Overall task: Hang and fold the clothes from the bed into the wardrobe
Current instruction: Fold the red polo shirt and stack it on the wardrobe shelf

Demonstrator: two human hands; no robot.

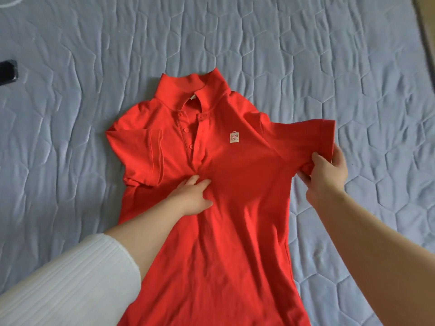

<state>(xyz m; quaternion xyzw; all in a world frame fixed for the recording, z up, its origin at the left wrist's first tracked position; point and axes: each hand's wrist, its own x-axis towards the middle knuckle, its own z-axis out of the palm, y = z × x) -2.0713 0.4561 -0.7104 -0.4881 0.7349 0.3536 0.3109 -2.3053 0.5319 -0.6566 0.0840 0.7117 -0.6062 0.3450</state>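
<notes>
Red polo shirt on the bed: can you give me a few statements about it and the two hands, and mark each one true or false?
1. The red polo shirt lies front up on the quilted bed cover. True.
2. The left hand is lifted clear of the shirt. False: it rests on the shirt's front, just below the buttons.
3. The right hand grips the outstretched sleeve. True.
4. Both sleeves are spread out to the sides. False: the folded sleeve is already turned in over the front.
</notes>
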